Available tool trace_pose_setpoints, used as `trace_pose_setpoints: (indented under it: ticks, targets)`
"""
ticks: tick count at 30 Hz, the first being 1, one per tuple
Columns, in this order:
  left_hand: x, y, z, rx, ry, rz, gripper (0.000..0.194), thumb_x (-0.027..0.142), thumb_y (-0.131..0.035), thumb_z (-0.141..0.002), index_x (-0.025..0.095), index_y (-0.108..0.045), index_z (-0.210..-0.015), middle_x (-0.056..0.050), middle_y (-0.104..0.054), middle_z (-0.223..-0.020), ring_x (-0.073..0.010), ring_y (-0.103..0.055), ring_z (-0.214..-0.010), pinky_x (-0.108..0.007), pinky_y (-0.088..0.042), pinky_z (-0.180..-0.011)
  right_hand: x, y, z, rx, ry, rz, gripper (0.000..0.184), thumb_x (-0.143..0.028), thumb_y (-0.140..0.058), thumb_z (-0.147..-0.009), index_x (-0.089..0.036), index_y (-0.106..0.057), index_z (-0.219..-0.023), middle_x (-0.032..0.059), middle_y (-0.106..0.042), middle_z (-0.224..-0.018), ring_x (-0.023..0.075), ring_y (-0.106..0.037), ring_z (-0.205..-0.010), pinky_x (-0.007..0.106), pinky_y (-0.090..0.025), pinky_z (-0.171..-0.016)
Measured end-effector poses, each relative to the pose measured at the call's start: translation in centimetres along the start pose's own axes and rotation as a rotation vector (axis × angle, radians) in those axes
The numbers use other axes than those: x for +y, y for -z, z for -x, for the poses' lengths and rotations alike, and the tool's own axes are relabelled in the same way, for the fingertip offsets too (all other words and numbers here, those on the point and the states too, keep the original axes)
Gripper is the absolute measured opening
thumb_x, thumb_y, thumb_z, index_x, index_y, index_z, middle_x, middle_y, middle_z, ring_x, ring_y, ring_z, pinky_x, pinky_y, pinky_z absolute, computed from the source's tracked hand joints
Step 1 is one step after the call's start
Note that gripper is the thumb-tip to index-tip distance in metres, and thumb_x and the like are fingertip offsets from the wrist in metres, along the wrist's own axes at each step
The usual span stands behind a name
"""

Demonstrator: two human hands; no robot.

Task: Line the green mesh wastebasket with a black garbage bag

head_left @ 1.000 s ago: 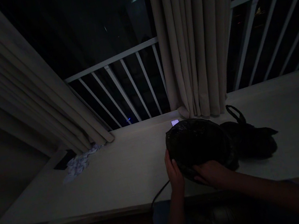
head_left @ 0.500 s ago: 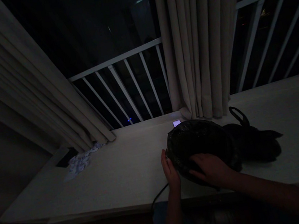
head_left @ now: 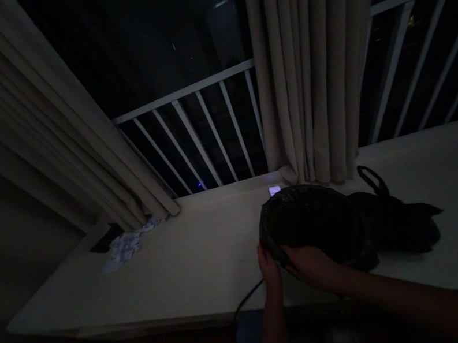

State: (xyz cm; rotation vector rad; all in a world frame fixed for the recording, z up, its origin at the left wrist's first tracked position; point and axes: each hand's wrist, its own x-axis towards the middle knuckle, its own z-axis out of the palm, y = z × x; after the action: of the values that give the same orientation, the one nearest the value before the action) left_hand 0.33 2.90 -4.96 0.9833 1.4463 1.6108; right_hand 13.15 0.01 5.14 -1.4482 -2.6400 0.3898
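From here I have the left hand (head_left: 270,270) and right hand (head_left: 313,266) part-curled, gripping the round black bin (head_left: 366,245) just ahead of them; its glossy black plastic liner (head_left: 304,199) already overlaps the edge, how snugly I can't tell.

Here we go, both hands low in the frame, just R of ctr. L hand (head_left: 270,267) is upright, fingers pointing up, wrist roughly in line w/ the L forearm (head_left: 273,328), which climbs near-vertical from the btm edge. R hand (head_left: 315,265) comes in from the other side, back of hand toward cam, fingers aimed up-left, thumb side nearer the btm. R forearm (head_left: 411,290) runs a long diagonal out of the lower R corner, bare like the L. Hands v. close together, R fingertips just beside L; grip tightness unclear, too dark.
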Motion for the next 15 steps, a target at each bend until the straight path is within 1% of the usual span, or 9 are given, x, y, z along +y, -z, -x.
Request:
trace_pose_setpoints:
  ticks: [2,4,6,8,10,12,14,15]
  targets:
    - [-0.3,0.2,-0.1,0.018,0.105,0.079,0.039,0.046,-0.059,-0.065,0.015,-0.059,-0.089,-0.009,-0.064,-0.095,-0.0214,-0.059,-0.092,-0.034,-0.044,-0.082,-0.1,-0.3,-0.1,-0.008,-0.019,0.034,0.03,-0.022,-0.041,-0.084,-0.013,-0.05,-0.111,0.0133,-0.066,-0.09,0.0242,-0.064,-0.08,0.029,-0.045,-0.064]
    - [-0.4,0.4,0.0,0.03,0.235,0.199,0.037,0.046,-0.06,-0.063,0.015,-0.06,-0.084,-0.007,-0.065,-0.086,-0.0195,-0.061,-0.082,-0.031,-0.046,-0.073,-0.2,-0.5,-0.2,-0.017,-0.042,0.069,0.031,-0.023,-0.042,-0.083,-0.013,-0.049,-0.112,0.0126,-0.066,-0.087,0.025,-0.064,-0.075,0.03,-0.046,-0.061]
    - [0.1,0.6,0.1,0.046,0.372,0.339,0.037,0.049,-0.058,-0.064,0.016,-0.061,-0.08,-0.007,-0.065,-0.081,-0.0178,-0.062,-0.074,-0.029,-0.047,-0.068,-0.3,-0.5,-0.1,-0.014,-0.048,0.085,0.032,-0.023,-0.043,-0.083,-0.014,-0.049,-0.113,0.0124,-0.066,-0.087,0.0253,-0.064,-0.074,0.031,-0.046,-0.06]
    - [0.8,0.6,0.3,0.032,0.473,0.444,0.042,0.054,-0.055,-0.066,0.015,-0.062,-0.08,-0.007,-0.066,-0.078,-0.0175,-0.062,-0.071,-0.029,-0.047,-0.065,-0.3,-0.2,0.0,0.003,-0.033,0.078,0.035,-0.024,-0.044,-0.082,-0.012,-0.048,-0.115,0.013,-0.066,-0.089,0.0255,-0.063,-0.077,0.032,-0.046,-0.064]
    - [1.7,0.5,0.4,-0.005,0.504,0.489,0.046,0.057,-0.052,-0.068,0.015,-0.063,-0.083,-0.009,-0.066,-0.083,-0.0181,-0.063,-0.074,-0.029,-0.047,-0.066,-0.2,0.1,0.3,0.047,-0.014,0.072,0.042,-0.027,-0.047,-0.081,-0.009,-0.046,-0.119,0.0153,-0.064,-0.096,0.0264,-0.062,-0.085,0.034,-0.046,-0.071]
    - [2.5,0.3,0.2,-0.033,0.487,0.487,0.048,0.058,-0.052,-0.069,0.016,-0.063,-0.089,-0.009,-0.066,-0.092,-0.0184,-0.062,-0.079,-0.029,-0.047,-0.069,-0.1,0.5,0.5,0.082,-0.016,0.078,0.049,-0.032,-0.047,-0.081,-0.006,-0.044,-0.121,0.0181,-0.062,-0.102,0.0273,-0.059,-0.092,0.036,-0.044,-0.078]
    - [3.2,0.0,-0.3,-0.047,0.465,0.453,0.049,0.059,-0.052,-0.069,0.017,-0.063,-0.093,-0.008,-0.066,-0.094,-0.018,-0.062,-0.08,-0.029,-0.046,-0.07,0.0,0.8,0.7,0.083,-0.035,0.088,0.05,-0.036,-0.046,-0.082,-0.005,-0.046,-0.12,0.0194,-0.061,-0.103,0.0279,-0.058,-0.095,0.037,-0.043,-0.08]
    - [3.4,-0.2,-0.5,-0.057,0.448,0.424,0.05,0.06,-0.052,-0.069,0.016,-0.063,-0.093,-0.008,-0.066,-0.092,-0.0178,-0.062,-0.079,-0.028,-0.046,-0.07,0.0,0.8,0.7,0.072,-0.043,0.09,0.047,-0.037,-0.045,-0.082,-0.006,-0.048,-0.118,0.0188,-0.062,-0.101,0.0279,-0.058,-0.093,0.037,-0.043,-0.079]
